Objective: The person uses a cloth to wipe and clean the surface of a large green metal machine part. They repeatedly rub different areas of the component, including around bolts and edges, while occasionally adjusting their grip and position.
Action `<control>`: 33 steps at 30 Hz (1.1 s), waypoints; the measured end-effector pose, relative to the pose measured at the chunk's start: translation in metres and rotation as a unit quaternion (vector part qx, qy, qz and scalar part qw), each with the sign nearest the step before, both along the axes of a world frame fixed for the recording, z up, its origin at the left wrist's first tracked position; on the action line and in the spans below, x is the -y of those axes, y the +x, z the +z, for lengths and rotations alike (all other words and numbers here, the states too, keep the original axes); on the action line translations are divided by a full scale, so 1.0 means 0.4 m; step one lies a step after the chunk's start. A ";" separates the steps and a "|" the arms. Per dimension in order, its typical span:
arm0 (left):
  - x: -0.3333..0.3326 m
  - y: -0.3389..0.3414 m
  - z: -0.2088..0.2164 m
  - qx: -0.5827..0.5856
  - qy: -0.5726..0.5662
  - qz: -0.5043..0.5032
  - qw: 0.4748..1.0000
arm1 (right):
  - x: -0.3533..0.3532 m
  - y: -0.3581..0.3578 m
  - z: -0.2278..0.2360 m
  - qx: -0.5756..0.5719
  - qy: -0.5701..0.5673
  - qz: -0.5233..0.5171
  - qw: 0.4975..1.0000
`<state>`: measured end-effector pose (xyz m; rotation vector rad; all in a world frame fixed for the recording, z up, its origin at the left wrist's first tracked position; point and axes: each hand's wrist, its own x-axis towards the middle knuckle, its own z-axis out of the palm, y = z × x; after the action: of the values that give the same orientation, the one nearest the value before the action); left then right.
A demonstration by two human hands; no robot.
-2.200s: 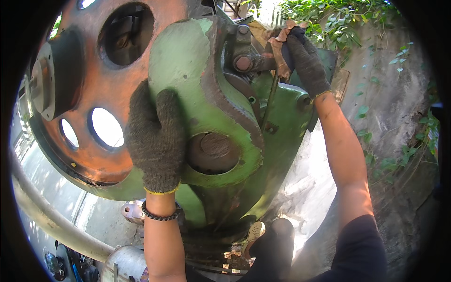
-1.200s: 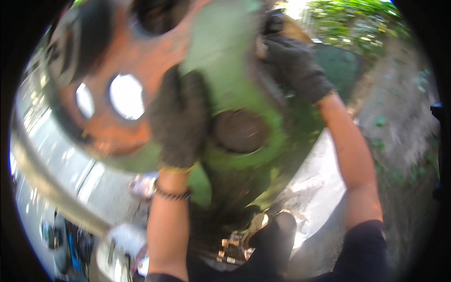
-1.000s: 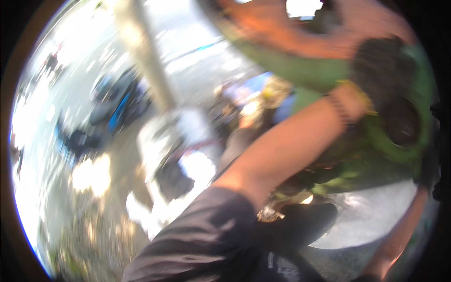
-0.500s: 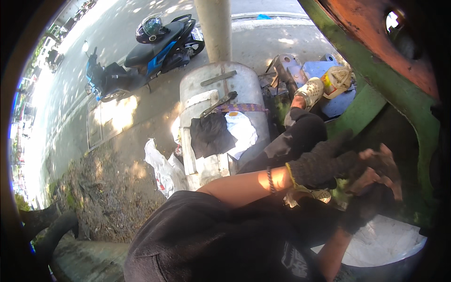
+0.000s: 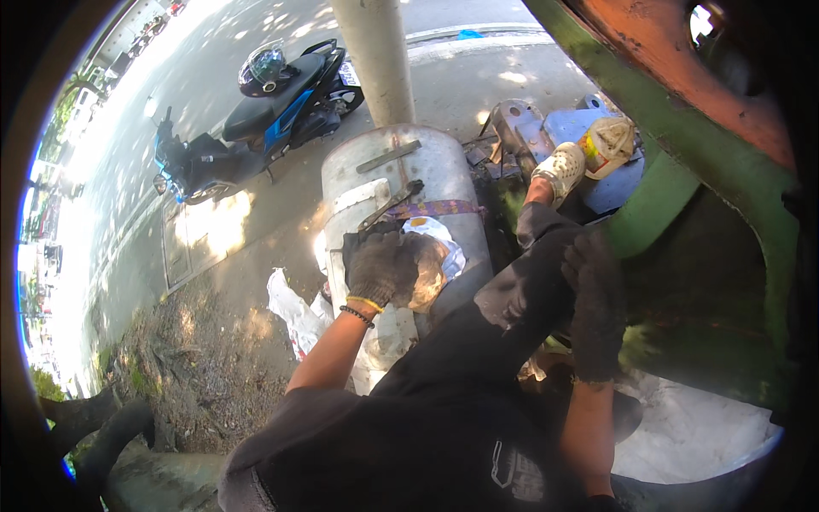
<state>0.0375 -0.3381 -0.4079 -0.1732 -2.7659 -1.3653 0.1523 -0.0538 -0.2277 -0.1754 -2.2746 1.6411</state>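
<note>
My left hand (image 5: 375, 263), in a dark knit glove with a yellow cuff, is over the grey metal tank (image 5: 444, 175). Its fingers are closed at a creased brown sheet (image 5: 432, 277), whose material I cannot make out. The black square of sheet material seen earlier on the tank is mostly hidden beneath this hand. Beside it lies a white and light-blue plastic piece (image 5: 450, 243). My right hand (image 5: 595, 299), also gloved, rests against my raised knee, fingers stretched out and holding nothing visible.
A green and orange metal frame (image 5: 648, 102) rises on the right. A white sack-like sheet (image 5: 695, 431) lies below it. Past the tank stand a pole (image 5: 371, 60) and a blue-black motorcycle (image 5: 269, 111). A white plastic bag (image 5: 294, 311) lies left of the tank.
My left hand has swung left from beside the right hand to the tank, with the brown sheet. My right hand has moved up and left to my knee.
</note>
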 end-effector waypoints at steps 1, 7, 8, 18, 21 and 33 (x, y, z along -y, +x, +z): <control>0.009 -0.010 -0.020 -0.033 -0.028 0.029 0.999 | -0.015 0.022 0.004 -0.011 0.041 -0.004 0.999; 0.126 -0.125 -0.125 0.013 -0.211 0.115 0.971 | -0.052 0.133 -0.003 0.013 -0.121 -0.145 0.982; 0.142 -0.155 -0.140 0.023 -0.233 0.119 0.965 | -0.052 0.147 -0.006 0.030 -0.134 -0.176 0.975; 0.063 -0.455 -0.183 0.083 -0.337 0.034 0.937 | -0.095 0.253 -0.020 0.092 -0.006 -0.209 0.974; 0.069 -0.465 -0.202 0.079 -0.360 -0.022 0.929 | -0.076 0.256 -0.053 0.017 0.084 -0.214 0.973; -0.001 -0.389 0.035 0.078 0.154 -0.155 0.973 | 0.005 0.160 -0.038 0.060 0.043 -0.153 0.986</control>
<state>-0.1179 -0.3377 -0.3940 -0.5196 -2.6811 -1.9411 0.2162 -0.0557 -0.2429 -0.5844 -2.2638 1.4051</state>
